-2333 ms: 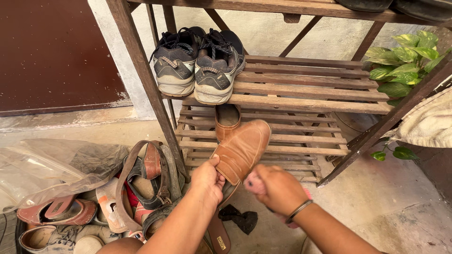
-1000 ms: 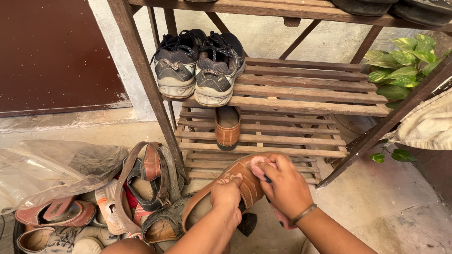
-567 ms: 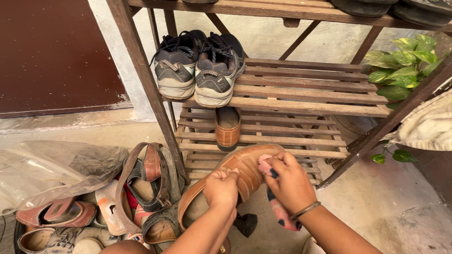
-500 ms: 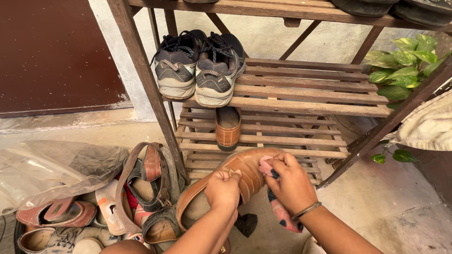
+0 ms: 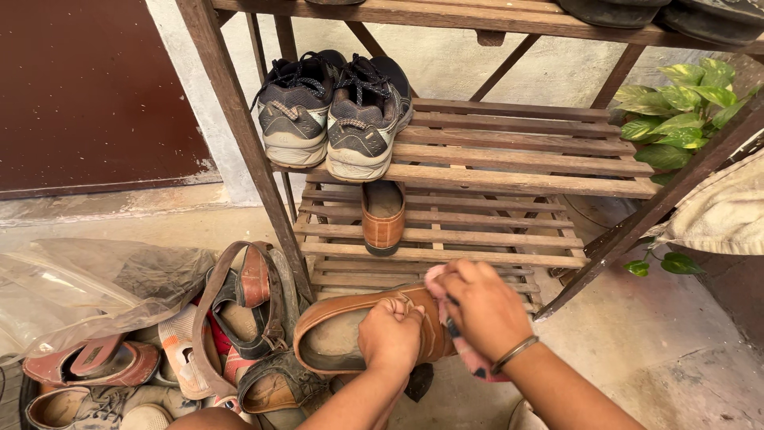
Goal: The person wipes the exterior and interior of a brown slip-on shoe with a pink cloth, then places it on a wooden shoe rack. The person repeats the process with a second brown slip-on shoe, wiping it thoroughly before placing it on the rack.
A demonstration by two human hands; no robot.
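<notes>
My left hand (image 5: 390, 334) grips the rim of a tan leather slip-on shoe (image 5: 334, 338), held on its side with the opening facing me, low in front of the wooden rack (image 5: 509, 151). My right hand (image 5: 481, 306) presses a pink cloth (image 5: 436, 280) against the toe end of that shoe; a bangle sits on that wrist. The matching tan shoe (image 5: 383, 216) rests on the rack's lower slatted shelf. A pair of grey and black laced trainers (image 5: 334, 111) stands on the middle shelf, at its left end.
A heap of sandals and shoes (image 5: 199, 342) lies on the floor at the left, beside a crumpled clear plastic bag (image 5: 87, 279). A leafy green plant (image 5: 684, 103) and a beige cloth (image 5: 724, 211) are at the right. Dark footwear sits on the top shelf.
The tan shoe went from raised sole-up to lowered and turned on its side. My right hand with the pink cloth has moved along the toe while my left hand keeps its hold.
</notes>
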